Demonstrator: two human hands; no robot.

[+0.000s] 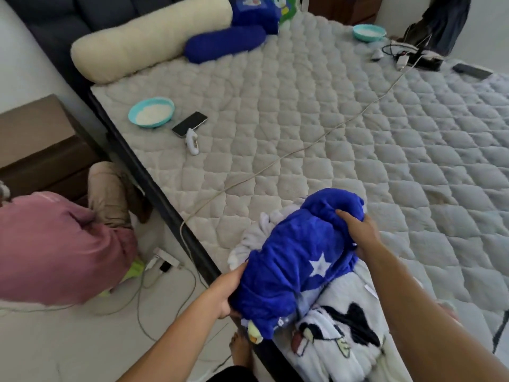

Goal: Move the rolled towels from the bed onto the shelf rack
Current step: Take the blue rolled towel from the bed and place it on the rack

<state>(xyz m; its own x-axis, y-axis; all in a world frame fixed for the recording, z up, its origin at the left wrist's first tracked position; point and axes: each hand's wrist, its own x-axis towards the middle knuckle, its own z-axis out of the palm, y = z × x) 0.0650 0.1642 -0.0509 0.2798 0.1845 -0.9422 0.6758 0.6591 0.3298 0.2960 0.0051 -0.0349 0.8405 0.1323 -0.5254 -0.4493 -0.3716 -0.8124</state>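
A rolled blue towel (297,260) with a white star lies at the near edge of the bed (316,111). My left hand (224,295) grips its near end and my right hand (358,230) grips its far end. Under it rest a white towel (253,238) and a pale towel with a black-and-white cartoon print (338,334). The shelf rack is out of sight.
On the quilted mattress lie a teal bowl (151,113), a phone (190,124), a white gadget (192,142), a long cable (303,146), pillows and a second bowl (369,33). A person in pink (55,246) crouches on the floor at left beside chargers (165,260).
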